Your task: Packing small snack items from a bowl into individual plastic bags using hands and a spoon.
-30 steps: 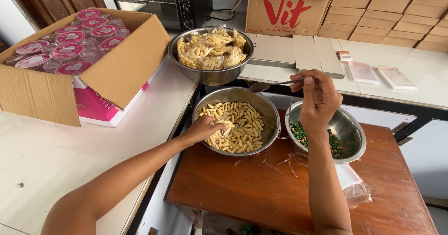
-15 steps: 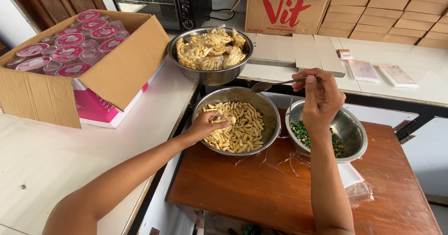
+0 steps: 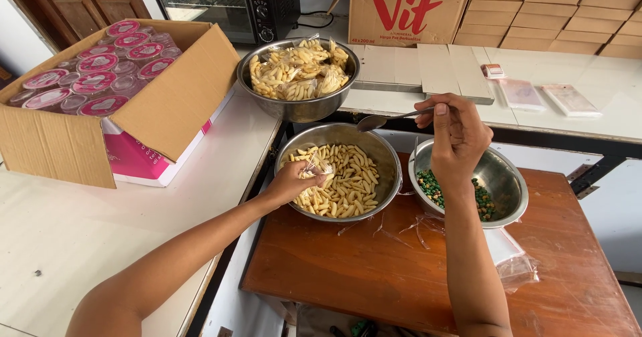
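Note:
My left hand (image 3: 292, 182) reaches into a metal bowl (image 3: 388, 155) of pale finger-shaped snacks (image 3: 348, 180) and grips a small clear plastic bag (image 3: 313, 168) among them. Above a smaller metal bowl (image 3: 509, 188) of green and yellow peas (image 3: 432, 187), my right hand (image 3: 456, 135) holds a metal spoon (image 3: 381, 120). The spoon's head points left, over the rim of the snack bowl. A third metal bowl (image 3: 294, 106) at the back is heaped with filled clear bags of the same snacks (image 3: 299, 71).
An open cardboard box (image 3: 160, 106) of pink-lidded cups (image 3: 100, 63) sits on the white counter at left. Empty clear bags (image 3: 511, 260) lie on the brown wooden table (image 3: 374, 270). Flat cartons, a black oven (image 3: 241, 3) and small packets (image 3: 568, 99) stand behind.
My right hand has risen slightly with the spoon. My left hand has shifted a little inside the snack bowl, still on the small bag.

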